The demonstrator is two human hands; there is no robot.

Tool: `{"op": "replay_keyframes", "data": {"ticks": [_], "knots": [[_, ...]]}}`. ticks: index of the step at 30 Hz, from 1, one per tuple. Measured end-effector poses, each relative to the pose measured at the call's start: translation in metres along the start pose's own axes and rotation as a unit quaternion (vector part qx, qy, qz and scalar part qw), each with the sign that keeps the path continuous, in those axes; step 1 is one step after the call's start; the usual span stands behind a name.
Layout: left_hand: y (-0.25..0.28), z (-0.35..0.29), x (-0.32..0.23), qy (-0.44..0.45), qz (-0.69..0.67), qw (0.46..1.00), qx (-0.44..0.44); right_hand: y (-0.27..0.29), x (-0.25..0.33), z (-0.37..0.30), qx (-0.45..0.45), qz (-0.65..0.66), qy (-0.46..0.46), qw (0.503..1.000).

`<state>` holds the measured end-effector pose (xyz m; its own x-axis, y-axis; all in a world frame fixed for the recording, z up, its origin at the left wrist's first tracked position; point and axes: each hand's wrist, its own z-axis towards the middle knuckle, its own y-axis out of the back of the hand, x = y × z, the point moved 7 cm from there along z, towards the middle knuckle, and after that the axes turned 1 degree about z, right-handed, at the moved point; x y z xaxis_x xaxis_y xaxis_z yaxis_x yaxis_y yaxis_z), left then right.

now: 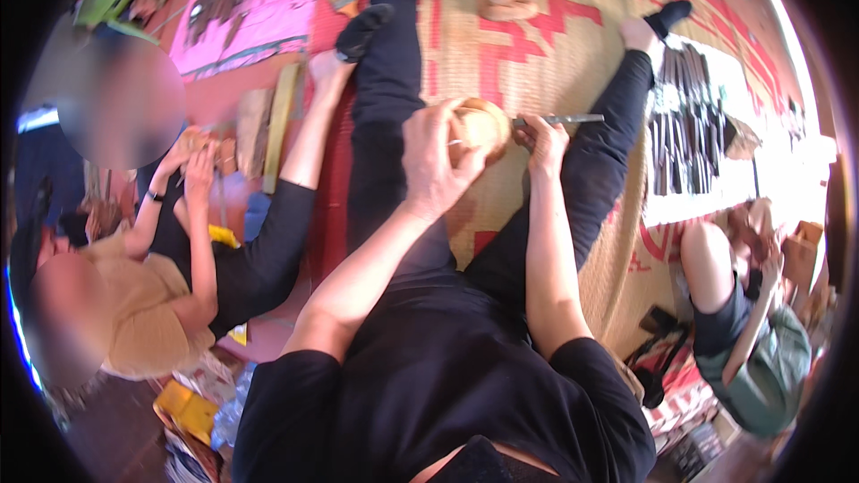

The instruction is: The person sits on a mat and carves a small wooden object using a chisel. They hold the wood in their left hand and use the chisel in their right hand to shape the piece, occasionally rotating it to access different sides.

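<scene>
Mat (458,45) beneath wood (484,128) in left fingers (438,119)

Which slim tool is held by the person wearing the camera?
The slim grey metal tool in the right hand; the slim dark tools lie unheld on the white sheet.

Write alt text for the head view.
A seated person grips a rounded wooden piece in the left hand and a slim grey tool beside it in the right hand, above a patterned mat. Dark tools lie on a white sheet at right; other people sit nearby.
</scene>
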<state>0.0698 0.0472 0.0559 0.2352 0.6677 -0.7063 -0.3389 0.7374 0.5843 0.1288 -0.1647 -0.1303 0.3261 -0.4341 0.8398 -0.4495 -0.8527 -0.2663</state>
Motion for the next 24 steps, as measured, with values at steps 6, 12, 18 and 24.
{"op": "replay_keyframes", "data": {"ticks": [6,12,18,24], "knots": [[-0.004,-0.004,0.004,-0.002,0.017,1.0,0.014,-0.024,0.001,-0.016,0.087,-0.011,-0.048,0.995],[-0.009,-0.004,0.003,0.008,0.019,0.999,0.049,-0.026,0.006,-0.023,0.064,-0.017,-0.051,0.996],[-0.007,-0.007,0.012,0.016,0.015,0.999,0.041,-0.01,0.018,-0.002,0.052,0.021,0.011,0.998],[-0.005,-0.01,0.016,0.027,-0.001,0.999,0.038,-0.025,0.013,-0.016,0.085,-0.012,-0.067,0.994]]}}
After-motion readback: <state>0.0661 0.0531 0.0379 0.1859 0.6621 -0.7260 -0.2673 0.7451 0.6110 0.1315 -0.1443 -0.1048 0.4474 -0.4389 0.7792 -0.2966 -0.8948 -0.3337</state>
